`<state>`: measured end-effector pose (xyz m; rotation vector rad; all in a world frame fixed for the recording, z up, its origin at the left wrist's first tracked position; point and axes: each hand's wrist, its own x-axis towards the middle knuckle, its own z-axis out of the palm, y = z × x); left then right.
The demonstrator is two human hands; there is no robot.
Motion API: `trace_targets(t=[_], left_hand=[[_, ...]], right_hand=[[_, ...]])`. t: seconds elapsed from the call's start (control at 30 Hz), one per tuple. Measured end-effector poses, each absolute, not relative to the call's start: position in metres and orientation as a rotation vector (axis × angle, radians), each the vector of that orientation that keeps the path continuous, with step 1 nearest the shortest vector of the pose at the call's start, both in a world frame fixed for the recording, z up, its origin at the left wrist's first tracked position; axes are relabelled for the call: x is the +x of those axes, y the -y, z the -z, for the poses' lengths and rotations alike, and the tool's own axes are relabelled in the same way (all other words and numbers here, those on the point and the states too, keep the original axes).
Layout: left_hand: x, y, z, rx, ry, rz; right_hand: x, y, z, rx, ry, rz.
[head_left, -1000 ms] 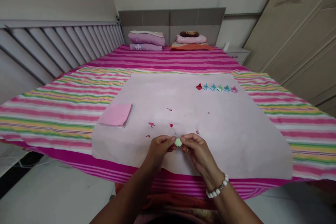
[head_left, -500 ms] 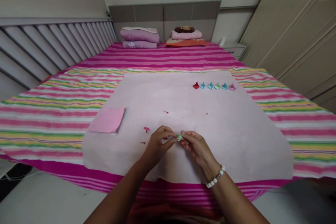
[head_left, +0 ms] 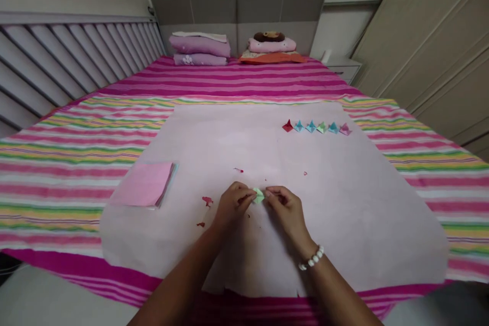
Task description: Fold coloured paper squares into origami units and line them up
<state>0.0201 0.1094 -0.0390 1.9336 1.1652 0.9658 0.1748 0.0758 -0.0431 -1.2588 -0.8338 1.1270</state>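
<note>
A small light-green folded paper boat [head_left: 259,195] is between my fingertips, over the white sheet [head_left: 244,137]. My left hand [head_left: 235,204] pinches its left side between thumb and fingers. At the opposite side, my right hand [head_left: 284,209] has its thumb and forefinger closed on the right tip. A white beaded bracelet [head_left: 313,259] circles my right wrist. Farther off, a row of small folded paper boats begins with a red paper boat [head_left: 288,126] on the left and ends with a pink paper boat [head_left: 345,129]; blue and green ones stand between.
To the left lies a stack of square paper [head_left: 143,183], pink on top. Red scraps [head_left: 207,201] are scattered near my hands. The sheet covers a striped bedspread [head_left: 435,163]. Folded bedding [head_left: 200,50] rests by the headboard [head_left: 214,10].
The green paper boat now looks spread wider and flatter between my fingers. My right hand has shifted slightly outward. The whole view has tilted and moved a little closer.
</note>
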Motion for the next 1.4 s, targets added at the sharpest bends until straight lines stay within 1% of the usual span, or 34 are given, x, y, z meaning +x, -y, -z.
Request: trace_targets(t=[0.23, 0.37, 0.7, 0.87, 1.1, 1.4], left_hand=[[0.025, -0.112, 0.048, 1.940, -1.122, -0.967], [0.029, -0.109, 0.050, 1.946, -1.174, -0.948], [0.029, -0.105, 0.054, 1.894, -1.306, -1.025], [0.028, -0.105, 0.055, 1.804, -1.308, -1.053], [0.028, -0.107, 0.057, 1.866, -1.175, -1.062], [0.035, -0.106, 0.056, 1.934, -1.325, -1.076]], right_hand=[[0.174, -0.080, 0.058, -1.195, 1.333, -0.805], [0.173, -0.081, 0.063, -1.244, 1.406, -0.744], [0.173, -0.076, 0.068, -1.297, 1.350, -0.796], [0.172, -0.075, 0.068, -1.264, 1.289, -0.713], [0.171, -0.075, 0.067, -1.256, 1.326, -0.585], [0.164, -0.075, 0.072, -1.350, 1.310, -0.518]])
